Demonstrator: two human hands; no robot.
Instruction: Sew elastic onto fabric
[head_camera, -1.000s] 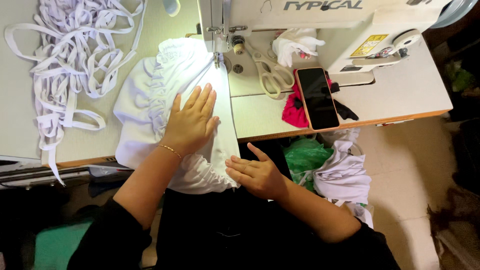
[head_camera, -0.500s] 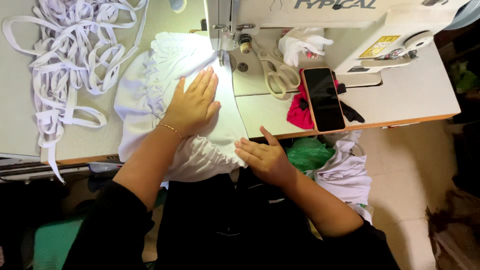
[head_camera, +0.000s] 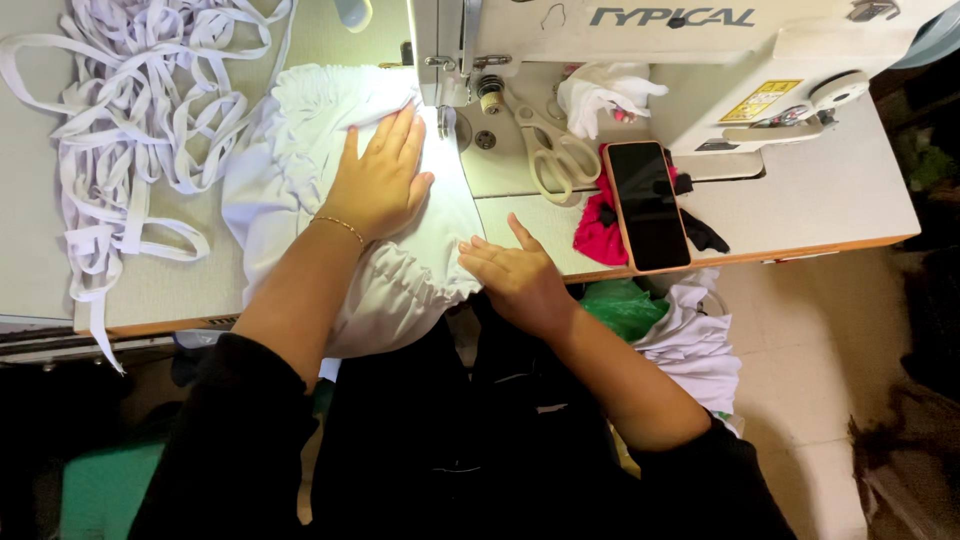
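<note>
White gathered fabric piece (head_camera: 300, 170) lies on the tabletop (head_camera: 800, 200), fed under the sewing machine (head_camera: 640, 50) needle. Left hand (head_camera: 378, 180), fingers flat and spread, has advanced toward 12 o'clock since earlier. Right hand (head_camera: 515, 275), fingers extended, presses the ruffled edge at 5 o'clock, shifted slightly forward.

Single head cam, steep top-down, close range.
Looks from the wearer's head down over both forearms onto the sewing table (head_camera: 800, 215); sewing machine (head_camera: 640, 60) cut off at top edge, floor (head_camera: 800, 400) at lower right. No second view.
</note>
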